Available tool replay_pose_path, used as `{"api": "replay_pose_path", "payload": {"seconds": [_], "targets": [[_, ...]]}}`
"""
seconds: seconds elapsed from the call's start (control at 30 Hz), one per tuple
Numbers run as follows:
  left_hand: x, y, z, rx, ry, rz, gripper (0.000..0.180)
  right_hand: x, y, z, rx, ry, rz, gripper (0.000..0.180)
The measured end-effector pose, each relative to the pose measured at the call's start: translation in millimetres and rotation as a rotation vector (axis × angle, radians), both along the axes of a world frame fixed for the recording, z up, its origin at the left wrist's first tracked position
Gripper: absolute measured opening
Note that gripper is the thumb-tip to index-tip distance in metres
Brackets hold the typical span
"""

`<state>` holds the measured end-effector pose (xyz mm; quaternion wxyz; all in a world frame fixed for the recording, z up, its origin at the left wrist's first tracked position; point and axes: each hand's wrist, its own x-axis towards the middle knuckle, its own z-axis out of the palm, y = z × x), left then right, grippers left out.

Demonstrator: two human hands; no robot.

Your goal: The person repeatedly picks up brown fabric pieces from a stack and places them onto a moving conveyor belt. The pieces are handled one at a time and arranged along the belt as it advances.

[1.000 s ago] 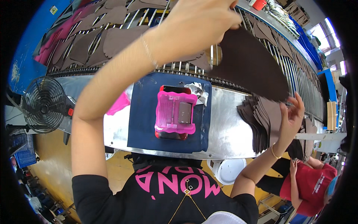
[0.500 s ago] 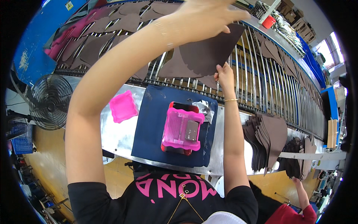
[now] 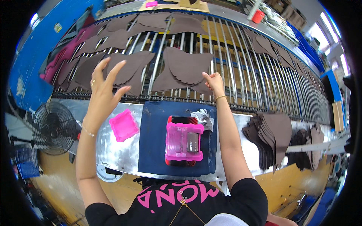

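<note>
- Your left hand (image 3: 103, 88) has its fingers (image 3: 113, 73) spread wide and empty, hovering just above the near edge of a brown leaf-shaped cut piece (image 3: 130, 69) that lies on the roller rack (image 3: 241, 60).
- Your right hand (image 3: 214, 81) has its fingers curled together, pressing on or pinching the lower right corner of a second brown cut piece (image 3: 184, 67); from this angle you cannot tell which.
- That second piece lies flat across the metal rods, just right of the first and close to it, with more brown pieces in rows farther back.
- Risk: the rods have open gaps. A corner let go over a gap could sag between two rods, and the piece could then tilt or slip through.
- Risk: the two front pieces lie very close. If you slide the right one leftward, its edge may ride over its neighbour and crease it.
- Risk: your right forearm reaches over the pink plastic tray (image 3: 184, 141) on the dark blue mat (image 3: 154, 150). Pulling the arm back low could knock the tray or the small cylinder in it.
- Risk: a smaller pink container (image 3: 123, 125) sits on the bare metal bench below your left wrist, so a dropped elbow could push it.
- The stack of brown pieces (image 3: 269, 137) at your right hangs over the bench edge, and a bump may spill it.
</note>
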<state>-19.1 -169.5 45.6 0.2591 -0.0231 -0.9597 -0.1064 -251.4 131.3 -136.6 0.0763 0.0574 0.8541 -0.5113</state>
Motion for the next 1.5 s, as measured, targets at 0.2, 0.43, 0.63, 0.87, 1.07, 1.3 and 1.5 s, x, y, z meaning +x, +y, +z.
{"api": "replay_pose_path", "payload": {"seconds": [0.2, 0.43, 0.63, 0.87, 1.07, 1.3, 1.5], "targets": [[12, 9, -19, 0.129, -0.031, -0.021, 0.064, 96, 143, 58, 0.204, 0.328, -0.282, 0.034], [7, 22, -43, 0.203, -0.101, -0.059, 0.062, 231, 362, 58, 1.143, -0.025, -0.933, 0.053], [7, 41, -39, 0.201, -0.092, -0.146, 0.063, 246, 374, 51, 1.087, -0.099, -0.846, 0.049], [19, 35, -40, 0.189, -0.090, -0.124, 0.063, 234, 390, 49, 0.830, -0.252, -0.878, 0.056], [22, 41, -42, 0.221, -0.102, -0.143, 0.064, 245, 445, 28, 0.791, -0.244, -0.822, 0.055], [20, 59, -33, 0.221, -0.100, -0.196, 0.064, 257, 316, 110, 0.368, 0.152, -0.653, 0.032], [0, 95, -31, 0.341, -0.082, -0.363, 0.070, 243, 229, 183, 0.296, 0.398, -0.391, 0.030]]}}
